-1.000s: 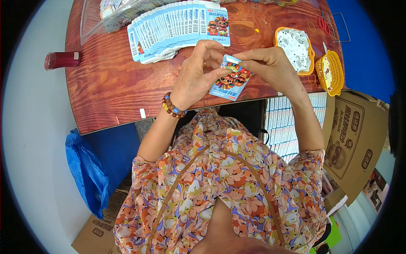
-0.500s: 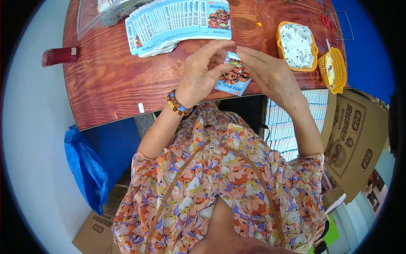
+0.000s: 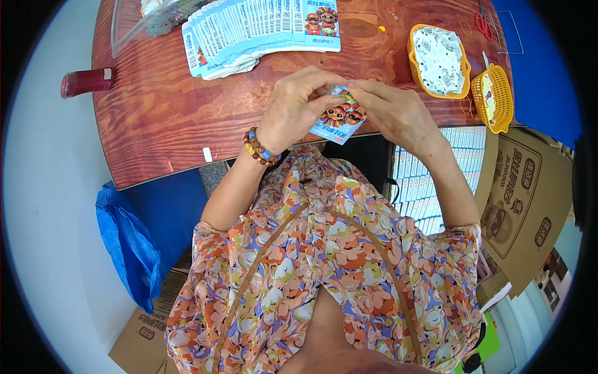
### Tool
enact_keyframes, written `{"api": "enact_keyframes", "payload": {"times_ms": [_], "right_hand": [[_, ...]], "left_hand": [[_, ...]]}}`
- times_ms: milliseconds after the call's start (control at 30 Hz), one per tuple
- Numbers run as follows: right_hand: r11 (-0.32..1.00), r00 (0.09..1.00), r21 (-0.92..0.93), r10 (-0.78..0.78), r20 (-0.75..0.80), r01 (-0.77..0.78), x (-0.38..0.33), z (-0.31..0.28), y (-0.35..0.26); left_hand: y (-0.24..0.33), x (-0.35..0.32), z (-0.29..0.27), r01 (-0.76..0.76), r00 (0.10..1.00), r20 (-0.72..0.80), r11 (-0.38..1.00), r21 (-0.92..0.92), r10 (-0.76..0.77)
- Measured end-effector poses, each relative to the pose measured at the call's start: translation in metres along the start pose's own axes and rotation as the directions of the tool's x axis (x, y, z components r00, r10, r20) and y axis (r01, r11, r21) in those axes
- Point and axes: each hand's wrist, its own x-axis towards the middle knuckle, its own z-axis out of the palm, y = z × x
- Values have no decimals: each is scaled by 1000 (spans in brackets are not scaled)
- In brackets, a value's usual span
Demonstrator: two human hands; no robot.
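Observation:
A small light-blue printed carton (image 3: 339, 118) with two cartoon figures in sunglasses stands tilted at the table's near edge. My left hand (image 3: 299, 103) pinches its upper left side, thumb on the printed face, a beaded bracelet around the wrist. At the carton's top right corner, my right hand (image 3: 395, 115) has its fingers closed together on the top end. The fingers of both hands hide most of that top end. Beyond my hands lies a fanned row of matching blue cartons (image 3: 249, 37), overlapping one another on the wooden table (image 3: 156, 124).
A yellow basket of small white packets (image 3: 438, 62) stands to the right, beside a smaller yellow basket (image 3: 492, 100). Red scissors (image 3: 483, 26) lie far right. A clear plastic bin (image 3: 134, 31) is far left, a dark red cylinder (image 3: 87, 82) at the left edge.
My right hand's fingers have come down and closed at the carton's top end, nearer to my left fingers. The carton has shifted slightly left and turned a little.

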Motion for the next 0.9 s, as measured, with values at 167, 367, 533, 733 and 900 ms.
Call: {"api": "enact_keyframes", "payload": {"times_ms": [167,367,533,733,900], "right_hand": [[927,969,312,238,-65,-207,-7,4,0],[786,896,541,427,-122,-300,-16,9,0],[920,928,367,251,-275,-140,-19,10,6],[700,877,671,455,-157,-243,-25,10,10],[302,784,905,618,52,-298,-46,36,2]], "left_hand": [[-2,1,0,99,993,-44,976,-195,-110],[1,3,1,65,992,-104,992,-107,-76],[0,2,7,69,991,-103,980,-186,-89],[2,3,14,30,999,-11,998,-55,-31],[4,-1,34,95,993,-60,994,-53,-98]]}}
